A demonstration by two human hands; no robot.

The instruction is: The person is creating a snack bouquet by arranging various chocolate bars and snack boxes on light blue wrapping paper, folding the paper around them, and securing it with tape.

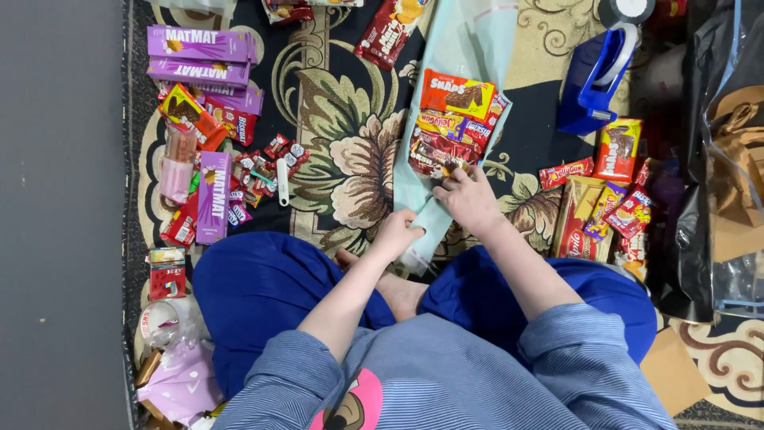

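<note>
A pale green plastic mailer bag point(461, 48) lies on the patterned carpet in front of me, with several snack packets point(454, 119) showing at its middle. My left hand point(395, 233) pinches the bag's near end, fingers closed on the plastic. My right hand point(469, 199) rests on the bag just below the snack packets, fingers curled on the packets and the bag edge. I sit cross-legged in blue trousers, and my bare foot point(398, 291) shows between my knees.
Purple boxes point(203, 56) and small wrapped sweets point(263, 167) lie at the left. More snack packets point(613, 191) sit at the right, beside a blue tape dispenser point(597, 76) and black bags point(720, 159). A cardboard piece point(672, 370) lies at my right knee.
</note>
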